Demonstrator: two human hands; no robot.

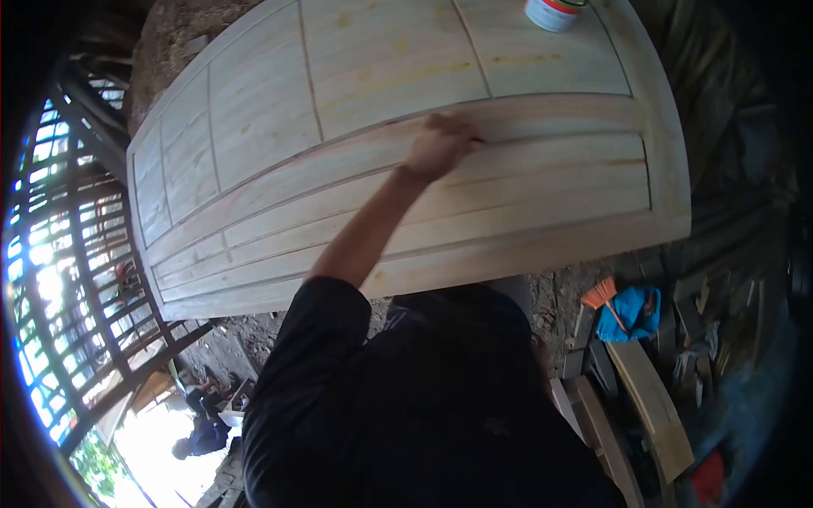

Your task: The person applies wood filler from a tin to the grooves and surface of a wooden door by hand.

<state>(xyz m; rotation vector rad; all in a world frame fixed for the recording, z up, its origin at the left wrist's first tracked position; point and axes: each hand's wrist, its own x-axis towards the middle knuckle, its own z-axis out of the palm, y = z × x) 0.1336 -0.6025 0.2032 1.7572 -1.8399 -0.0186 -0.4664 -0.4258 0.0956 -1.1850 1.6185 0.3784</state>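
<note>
A large pale wooden door (542, 190) with grooved panels lies flat in front of my body. My left hand (442, 146) is closed and rests on the curved rail between its wide panels and its narrower ones. A small dark tip shows beside the fingers, too little to tell what it is. Yellowish patches mark several of the wide panels. On the far right part of the door stands a small tin (552, 13) with a red and white label, cut off by the frame's top. My right hand cannot be made out beside my dark shirt.
To the right on the ground are an orange-bristled brush (600, 294), a blue bag (629, 313) and several wooden boards (648, 406). A slatted wall (85, 220) runs along the left. Another person (206, 432) is farther off at lower left.
</note>
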